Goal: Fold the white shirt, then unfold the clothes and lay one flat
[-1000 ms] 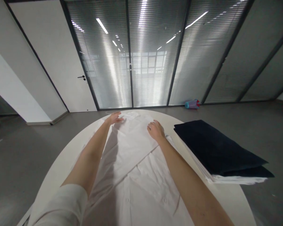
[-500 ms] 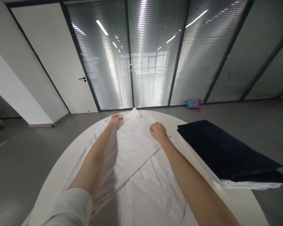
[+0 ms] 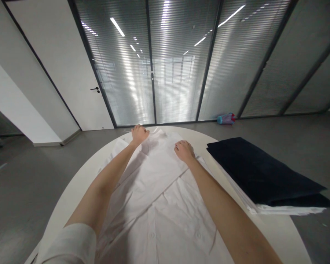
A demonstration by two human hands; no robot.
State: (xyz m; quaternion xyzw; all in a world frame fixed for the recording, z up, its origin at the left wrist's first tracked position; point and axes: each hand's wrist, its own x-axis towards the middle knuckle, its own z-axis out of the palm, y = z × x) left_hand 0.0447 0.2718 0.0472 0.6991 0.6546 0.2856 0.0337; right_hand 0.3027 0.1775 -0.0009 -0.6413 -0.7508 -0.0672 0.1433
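- The round white table (image 3: 68,198) curves away at the far end, near where you are working; cloth pushed too far forward could slip over that rim.
- The white shirt (image 3: 159,176) lies spread on the tabletop in front of you, between your forearms, its near end out of view. Uneven pulling could skew it or ruck up the layer whose edge runs diagonally across the front.
- The dark folded cloth (image 3: 253,172) sits to your right and seems to reach past the table's edge; a bump from your right elbow could tip it off.
- The white cloth (image 3: 291,209) beneath it could slide out with it, being loosely stacked.
- Your rolled left sleeve (image 3: 71,242) hangs near the shirt; if it brushes the fabric, it could drag creases in.
- Your left hand (image 3: 140,135) is by the collar, fingers bent, and your right hand (image 3: 184,150) rests at the far right of the shirt, fingers curled. I cannot tell whether either pinches fabric; a tug from one alone could twist the top.
- The collar (image 3: 158,132) looks rumpled and could crease if pressed that way.
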